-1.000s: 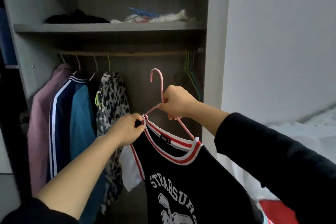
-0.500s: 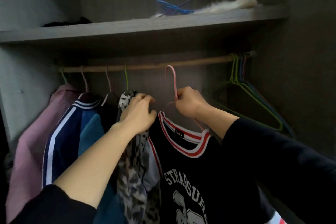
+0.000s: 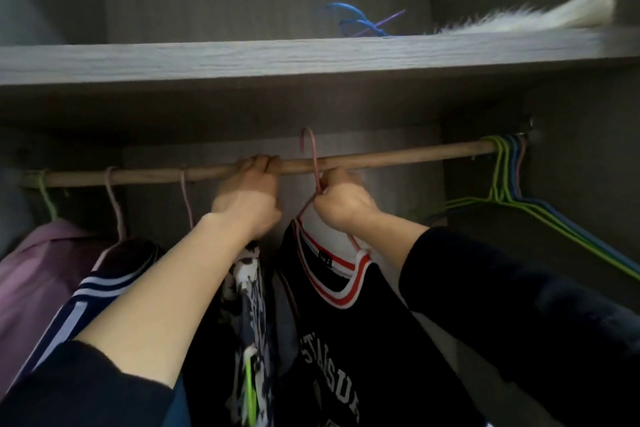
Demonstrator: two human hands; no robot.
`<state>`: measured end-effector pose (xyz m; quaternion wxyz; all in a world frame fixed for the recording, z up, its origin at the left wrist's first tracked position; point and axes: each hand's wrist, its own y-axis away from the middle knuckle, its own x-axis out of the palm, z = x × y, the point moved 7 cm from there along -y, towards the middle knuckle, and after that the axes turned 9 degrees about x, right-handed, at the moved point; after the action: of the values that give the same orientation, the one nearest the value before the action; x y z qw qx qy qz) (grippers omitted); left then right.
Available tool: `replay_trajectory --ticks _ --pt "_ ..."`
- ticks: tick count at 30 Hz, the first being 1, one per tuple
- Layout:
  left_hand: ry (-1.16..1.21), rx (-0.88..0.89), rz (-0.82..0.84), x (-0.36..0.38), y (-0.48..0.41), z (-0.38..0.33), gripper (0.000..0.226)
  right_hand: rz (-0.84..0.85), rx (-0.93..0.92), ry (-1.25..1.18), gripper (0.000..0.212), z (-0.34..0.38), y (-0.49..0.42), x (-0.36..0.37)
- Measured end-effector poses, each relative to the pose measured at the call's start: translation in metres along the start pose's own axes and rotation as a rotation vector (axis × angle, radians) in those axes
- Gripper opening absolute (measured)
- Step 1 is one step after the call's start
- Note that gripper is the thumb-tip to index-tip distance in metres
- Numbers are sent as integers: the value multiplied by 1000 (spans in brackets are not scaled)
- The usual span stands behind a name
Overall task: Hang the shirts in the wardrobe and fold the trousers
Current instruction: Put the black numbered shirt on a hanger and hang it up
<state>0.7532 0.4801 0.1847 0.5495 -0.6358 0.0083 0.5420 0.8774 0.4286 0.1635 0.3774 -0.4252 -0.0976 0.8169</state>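
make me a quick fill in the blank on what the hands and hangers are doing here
1. The right hand holds a ____ hanger by its neck.
2. The left hand grips the rail, which is made of ____.
3. The black shirt on that hanger has a collar striped white and ____.
4. The empty hangers bunch at the rail's ____ end.
Missing words: pink, wood, red, right.

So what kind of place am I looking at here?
Most likely the inside of a clothes wardrobe: a wooden rail carries hung shirts and spare wire hangers, a grey shelf sits above, and the right hand holds a pink hanger with a black jersey up at the rail.
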Motion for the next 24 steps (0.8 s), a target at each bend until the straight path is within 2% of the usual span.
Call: replay_trajectory --ticks 5,8,13,17,21,24 --pt "27 -15 -93 -4 -1 1 56 212 23 -225 15 -5 -4 46" --pt "29 -36 -122 -9 2 -3 48 258 47 -398 15 -13 1 58" --pt "27 -103 -107 -14 1 -8 37 312 14 -347 18 -23 2 48" --pt "112 -158 -112 -18 -7 -17 31 214 4 -231 17 -49 -1 10" --pt "164 5 -152 -14 -28 -66 46 22 -22 -16 15 -84 -3 -40" --pt "228 109 -121 -6 -51 -104 49 -124 -13 284 23 -108 3 -77"
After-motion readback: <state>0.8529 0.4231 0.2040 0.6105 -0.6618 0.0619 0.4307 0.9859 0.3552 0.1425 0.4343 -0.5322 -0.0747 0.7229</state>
